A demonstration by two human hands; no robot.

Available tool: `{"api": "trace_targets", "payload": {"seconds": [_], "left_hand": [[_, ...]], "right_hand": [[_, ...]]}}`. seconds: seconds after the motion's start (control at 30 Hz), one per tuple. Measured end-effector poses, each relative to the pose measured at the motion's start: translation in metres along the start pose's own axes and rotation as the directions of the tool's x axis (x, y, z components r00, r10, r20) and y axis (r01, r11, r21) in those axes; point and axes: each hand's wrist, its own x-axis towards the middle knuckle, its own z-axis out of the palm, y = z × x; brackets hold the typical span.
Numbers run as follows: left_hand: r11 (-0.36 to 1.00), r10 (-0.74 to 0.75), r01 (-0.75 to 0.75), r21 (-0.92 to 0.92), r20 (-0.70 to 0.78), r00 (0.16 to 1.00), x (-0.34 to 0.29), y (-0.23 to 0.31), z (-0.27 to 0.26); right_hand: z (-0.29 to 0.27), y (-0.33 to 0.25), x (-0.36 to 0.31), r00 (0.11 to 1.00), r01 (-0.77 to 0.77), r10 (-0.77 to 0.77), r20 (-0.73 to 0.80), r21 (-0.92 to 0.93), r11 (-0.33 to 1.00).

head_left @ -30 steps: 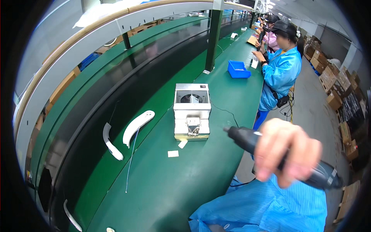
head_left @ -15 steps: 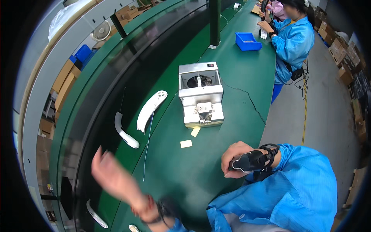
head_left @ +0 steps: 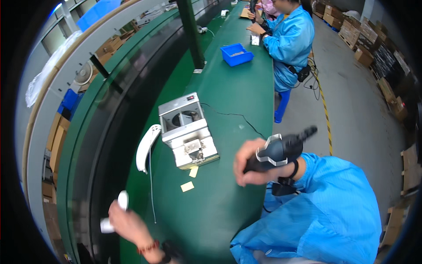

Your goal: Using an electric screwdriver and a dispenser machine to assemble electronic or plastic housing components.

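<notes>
Over the dark belt at the lower left, my left hand (head_left: 128,223) is closed around a white curved plastic piece (head_left: 123,200); its two ends stick out past the fingers and its middle is hidden. My right hand (head_left: 249,163) grips a dark electric screwdriver (head_left: 278,150) with light trim, held above the right side of the bench. A second white curved plastic piece (head_left: 147,147) lies left of the metal screw feeder (head_left: 189,132), with a thin cord (head_left: 152,189) trailing from it towards me.
Two yellow paper slips (head_left: 187,186) lie in front of the feeder. Its black cable (head_left: 233,114) runs right across the green bench (head_left: 237,97). A blue bin (head_left: 237,56) stands farther back, near a co-worker in a blue jacket (head_left: 290,33). The belt (head_left: 132,101) curves along the left.
My left hand, empty before, has closed on the white curved piece. The right hand has turned and raised the screwdriver, showing more of it. The whole view has shifted, with the feeder now farther left.
</notes>
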Motion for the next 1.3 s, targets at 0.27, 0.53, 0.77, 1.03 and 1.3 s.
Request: {"api": "trace_targets", "payload": {"seconds": [0.27, 0.53, 0.77, 1.03, 1.3], "left_hand": [[0.963, 0.183, 0.121, -0.241, 0.914, 0.361, -0.108, 0.068, -0.151], [0.909, 0.297, -0.024, -0.415, 0.608, 0.736, -0.156, 0.084, -0.114], [0.925, 0.204, 0.024, -0.379, 0.55, 0.81, -0.155, 0.087, -0.097], [0.896, 0.208, -0.021, -0.443, 0.379, 0.902, -0.151, 0.097, -0.082], [0.9, 0.199, -0.009, -0.435, 0.393, 0.898, -0.154, 0.096, -0.08]], "right_hand": [[0.01, 0.015, 0.086, 0.973, 0.022, -0.019, -0.229, 0.009, 1.0], [0.031, 0.056, 0.105, 0.955, -0.014, -0.043, -0.294, -0.188, 0.982], [0.029, 0.063, 0.102, 0.943, -0.089, 0.044, -0.33, -0.123, 0.988], [0.025, 0.068, 0.104, 0.934, -0.098, 0.047, -0.353, -0.128, 0.987], [0.019, 0.074, 0.102, 0.954, -0.08, 0.023, -0.3, -0.18, 0.98]]}}
